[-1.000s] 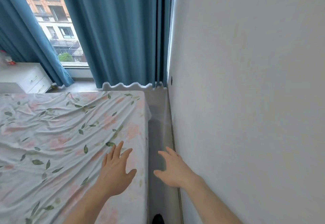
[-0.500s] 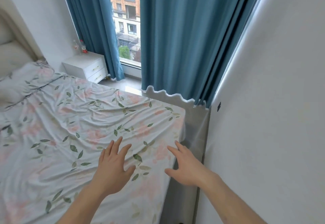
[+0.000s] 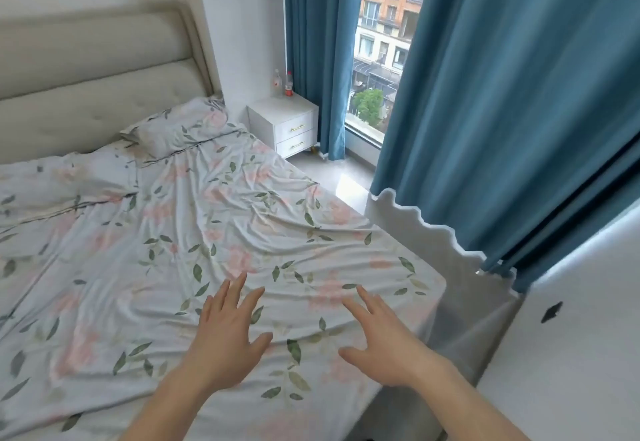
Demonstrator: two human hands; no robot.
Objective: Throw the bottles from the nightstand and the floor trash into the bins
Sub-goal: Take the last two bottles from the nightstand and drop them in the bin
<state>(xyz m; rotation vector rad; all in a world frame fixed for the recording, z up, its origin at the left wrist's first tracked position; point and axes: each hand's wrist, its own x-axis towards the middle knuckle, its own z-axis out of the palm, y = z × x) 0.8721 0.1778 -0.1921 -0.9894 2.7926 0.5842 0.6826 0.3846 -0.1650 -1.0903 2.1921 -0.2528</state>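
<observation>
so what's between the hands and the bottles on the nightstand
In the head view, the rumpled floral bed fills the stretch from both hands to the bottles on the nightstand.

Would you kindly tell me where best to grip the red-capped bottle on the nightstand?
Probably around its upright body, below the cap. Approach the red-capped bottle from the front, since a wall stands behind it, a curtain to its right and a second bottle at its left.

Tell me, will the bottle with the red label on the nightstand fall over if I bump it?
Probably. The bottle stands tall and narrow, so it likely tips easily. It looks like thin clear plastic, probably light. It sits near the nightstand back edge.
</observation>
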